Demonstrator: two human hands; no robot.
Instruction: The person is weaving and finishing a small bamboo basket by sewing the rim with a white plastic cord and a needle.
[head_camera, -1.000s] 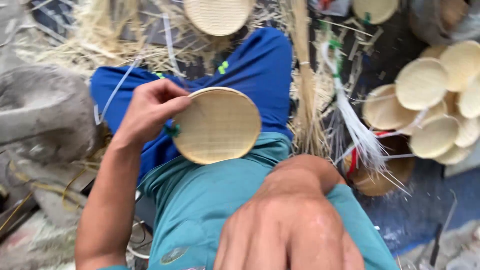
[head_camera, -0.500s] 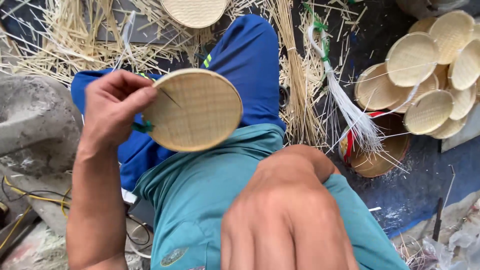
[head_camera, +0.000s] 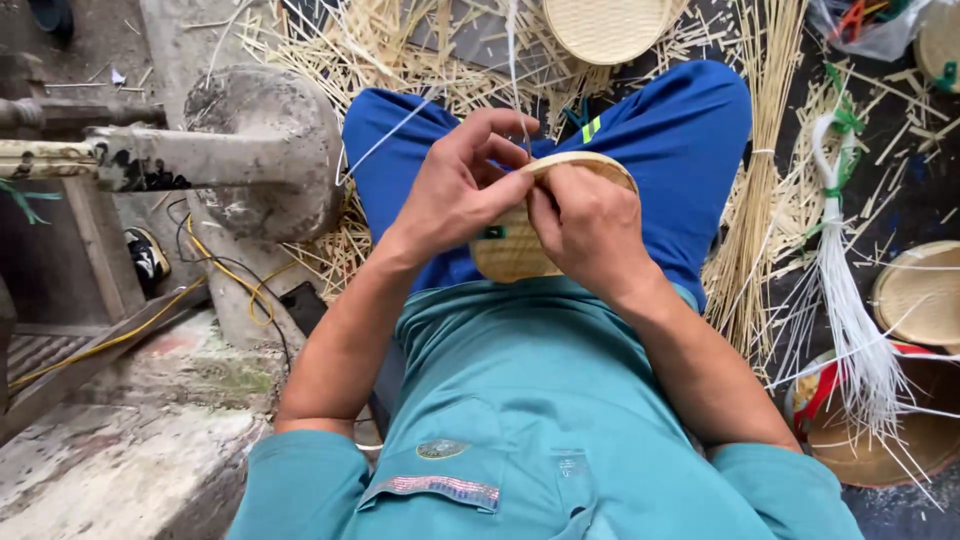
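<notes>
My left hand (head_camera: 455, 190) and right hand (head_camera: 588, 228) are together over my lap, both closed on the round woven bamboo disc (head_camera: 512, 255) — most of it is hidden behind my fingers, so only its pale rim on top and a patch of fine weave below show. A small green mark sits near its left edge; I cannot make out what it is. A thin white strand (head_camera: 514, 60) rises from between my fingertips and runs out of the top of the frame.

Under the disc are my blue trousers (head_camera: 690, 130) and teal shirt (head_camera: 540, 400). Loose straw-coloured bamboo slivers (head_camera: 380, 50) litter the floor ahead. Another woven disc (head_camera: 605, 25) lies beyond my knees, cut off at the top. To my right stand a bundle of long sticks (head_camera: 760, 200) and a hank of white strips (head_camera: 850, 330) — to my left, a rough grey stone block (head_camera: 270, 150).
</notes>
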